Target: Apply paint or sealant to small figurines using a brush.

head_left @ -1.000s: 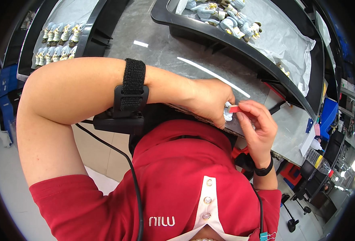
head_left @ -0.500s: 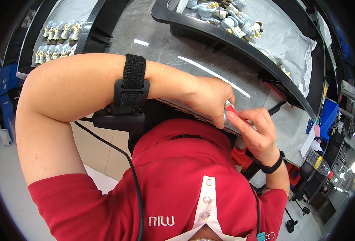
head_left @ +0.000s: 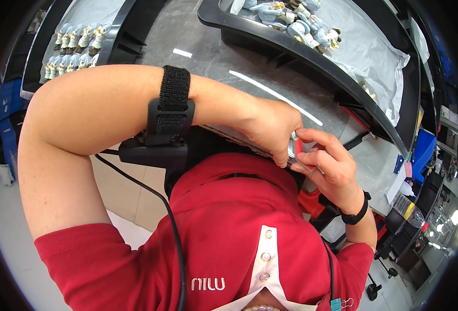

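Observation:
My left hand (head_left: 274, 125) is closed at the near edge of the table, its knuckles facing up. A small pale blue-white piece (head_left: 291, 149) shows just past its fingers, mostly hidden, so its kind cannot be made out. My right hand (head_left: 331, 161) meets it from the right, thumb and fingers pinching a small red flat-handled tool (head_left: 299, 147). The tool lies against the pale piece, and its tip is hidden between the hands. Beyond my left hand, a long thin white strip (head_left: 275, 97) lies on the grey table (head_left: 203, 36).
A black tray (head_left: 270, 33) at the far right holds a pile of blue-and-white figurines (head_left: 309, 26) on white plastic sheeting. Another black-edged tray at the left carries similar figurines (head_left: 73, 40) in rows. A short white strip (head_left: 182, 53) lies between them. A plastic bottle (head_left: 409, 208) is at the right.
My right hand has shifted its grip, its index finger rising toward the left hand. The red tool has turned from slanting to nearly upright. My left hand has barely moved.

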`<state>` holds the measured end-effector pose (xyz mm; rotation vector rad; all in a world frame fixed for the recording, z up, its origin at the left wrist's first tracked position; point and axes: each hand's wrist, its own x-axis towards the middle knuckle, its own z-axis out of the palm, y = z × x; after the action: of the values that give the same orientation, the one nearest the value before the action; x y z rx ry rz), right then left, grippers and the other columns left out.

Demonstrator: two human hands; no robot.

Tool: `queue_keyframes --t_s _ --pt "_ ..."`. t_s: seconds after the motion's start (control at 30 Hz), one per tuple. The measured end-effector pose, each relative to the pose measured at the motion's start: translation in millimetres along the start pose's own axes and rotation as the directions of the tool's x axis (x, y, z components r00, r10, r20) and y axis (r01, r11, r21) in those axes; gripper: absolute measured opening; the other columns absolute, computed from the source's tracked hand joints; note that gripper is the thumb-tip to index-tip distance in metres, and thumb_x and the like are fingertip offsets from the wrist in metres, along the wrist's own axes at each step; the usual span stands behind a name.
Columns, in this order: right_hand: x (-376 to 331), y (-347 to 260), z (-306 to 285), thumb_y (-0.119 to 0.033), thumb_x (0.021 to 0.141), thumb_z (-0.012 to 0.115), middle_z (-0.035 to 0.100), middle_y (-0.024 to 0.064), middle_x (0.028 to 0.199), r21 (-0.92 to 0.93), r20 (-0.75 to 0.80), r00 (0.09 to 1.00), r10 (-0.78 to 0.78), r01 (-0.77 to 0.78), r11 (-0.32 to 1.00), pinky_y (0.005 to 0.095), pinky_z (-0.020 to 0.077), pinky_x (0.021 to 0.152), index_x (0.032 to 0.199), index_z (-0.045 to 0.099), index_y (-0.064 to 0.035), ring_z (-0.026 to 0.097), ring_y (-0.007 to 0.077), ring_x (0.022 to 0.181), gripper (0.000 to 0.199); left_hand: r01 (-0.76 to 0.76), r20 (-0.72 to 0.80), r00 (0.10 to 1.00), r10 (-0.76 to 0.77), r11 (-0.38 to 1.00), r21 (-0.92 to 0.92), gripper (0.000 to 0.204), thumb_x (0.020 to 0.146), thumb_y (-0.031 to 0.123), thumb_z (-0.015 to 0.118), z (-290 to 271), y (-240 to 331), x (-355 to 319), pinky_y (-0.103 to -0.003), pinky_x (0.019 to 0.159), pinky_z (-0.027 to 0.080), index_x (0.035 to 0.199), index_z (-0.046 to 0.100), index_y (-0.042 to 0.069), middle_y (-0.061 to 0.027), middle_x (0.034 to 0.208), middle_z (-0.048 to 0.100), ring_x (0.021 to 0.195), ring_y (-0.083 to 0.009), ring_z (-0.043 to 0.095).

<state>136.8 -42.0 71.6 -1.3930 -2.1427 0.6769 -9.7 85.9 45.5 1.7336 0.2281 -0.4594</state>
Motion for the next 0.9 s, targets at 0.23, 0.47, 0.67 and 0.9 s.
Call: queue_keyframes --t_s 0.23,0.47,0.67,0.9 --pt "-7.6 -2.9 3.2 0.001 0.064 0.075 0.05 0.0071 0.08 0.295 -0.017 0.938 0.347 -0.327 0.898 0.0255 0.0469 0.059 0.082 0.061 -0.003 0.055 0.0148 0.071 0.023 -0.016 -0.046 0.999 0.018 0.999 0.041 0.038 0.064 0.019 0.074 1.7 -3.0 0.0 -0.032 0.069 0.047 0.093 0.062 -0.002 -0.0149 0.082 0.064 0.078 -0.0248 0.062" --pt "3.6 -8.3 -2.7 0.006 0.066 0.069 0.053 0.0067 0.081 0.063 -0.087 0.988 0.124 -0.118 0.991 0.0261 0.047 0.06 0.09 0.061 -0.0037 0.057 0.0168 0.071 0.027 -0.008 -0.062 0.998 0.011 0.999 0.052 0.039 0.064 0.02 0.073 1.3 -1.3 -2.1 -0.033 0.069 0.047 0.095 0.061 -0.001 -0.0158 0.084 0.064 0.079 -0.0261 0.062" --pt "10.4 -11.4 5.2 0.01 0.068 0.063 0.055 0.0094 0.079 0.123 -0.087 0.992 0.087 -0.076 0.989 0.0294 0.0475 0.061 0.092 0.054 -0.0016 0.058 0.0232 0.07 0.028 -0.015 -0.047 0.999 0.017 0.998 0.053 0.038 0.064 0.02 0.072 2.1 -2.7 -0.2 -0.034 0.07 0.047 0.095 0.062 0.0 -0.0154 0.083 0.064 0.078 -0.0264 0.062" --pt "11.7 -16.6 -4.8 0.01 0.063 0.061 0.054 0.0081 0.074 0.036 -0.052 0.991 0.123 -0.121 0.992 0.0309 0.0457 0.056 0.087 0.05 -0.0023 0.056 0.0241 0.064 0.029 -0.016 -0.095 0.995 0.02 0.999 0.044 0.035 0.064 0.02 0.072 3.6 -1.9 -0.9 -0.034 0.068 0.048 0.092 0.062 0.001 -0.0146 0.08 0.064 0.077 -0.026 0.062"
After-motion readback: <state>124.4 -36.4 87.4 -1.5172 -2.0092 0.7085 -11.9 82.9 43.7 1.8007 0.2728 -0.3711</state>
